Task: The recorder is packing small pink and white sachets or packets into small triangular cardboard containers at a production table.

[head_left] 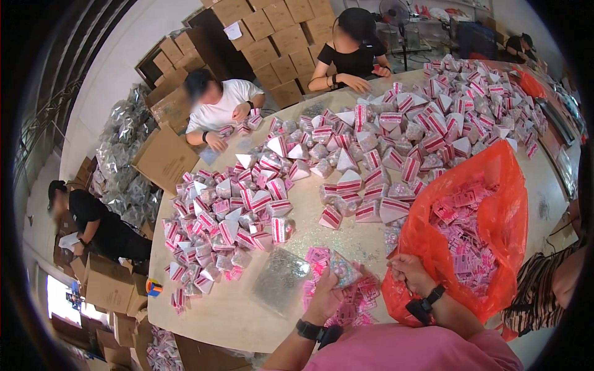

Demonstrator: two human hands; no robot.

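My left hand is closed around a small clear packet with colourful contents, just above the table's near edge. Beneath and beside it lies a loose heap of pink printed cards. My right hand is at the left rim of a red plastic bag, its fingers curled together; whether they pinch the bag or something small is hard to make out. Inside the bag are many more pink cards. Left of my left hand, a flat clear plastic sheet or bag lies on the table.
Filled packets with pink-and-white striped labels cover much of the table. Two people work across it; another person stands at left among cardboard boxes. A person in striped clothing is close on my right.
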